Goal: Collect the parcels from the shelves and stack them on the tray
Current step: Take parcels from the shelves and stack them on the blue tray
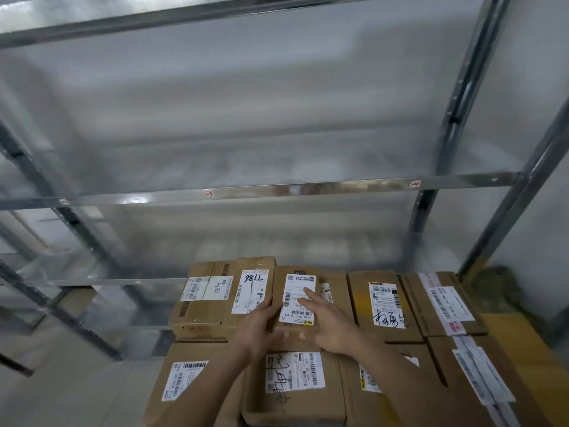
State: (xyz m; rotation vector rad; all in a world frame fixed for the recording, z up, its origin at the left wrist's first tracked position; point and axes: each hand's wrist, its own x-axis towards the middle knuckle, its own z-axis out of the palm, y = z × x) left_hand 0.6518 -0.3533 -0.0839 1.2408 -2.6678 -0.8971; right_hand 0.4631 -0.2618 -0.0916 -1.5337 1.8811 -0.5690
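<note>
Several brown cardboard parcels with white labels lie packed together in the lower middle. A small parcel (pixel 294 283) with a white barcode label sits on top in the back row. My left hand (pixel 258 326) grips its left side and near edge, fingers curled around it. My right hand (pixel 326 325) lies flat on top of it, fingers straight over the label. A parcel marked "98LL" (pixel 254 288) lies just left of it. Another parcel with handwriting (pixel 383 303) lies to its right. The tray under the stack is hidden.
A metal shelving rack fills the view ahead, its middle shelf edge (pixel 277 191) and a lower shelf (pixel 92 278) bare. Steel uprights (pixel 452 118) stand at right and slant at left. A yellow surface (pixel 517 343) shows at the right of the parcels.
</note>
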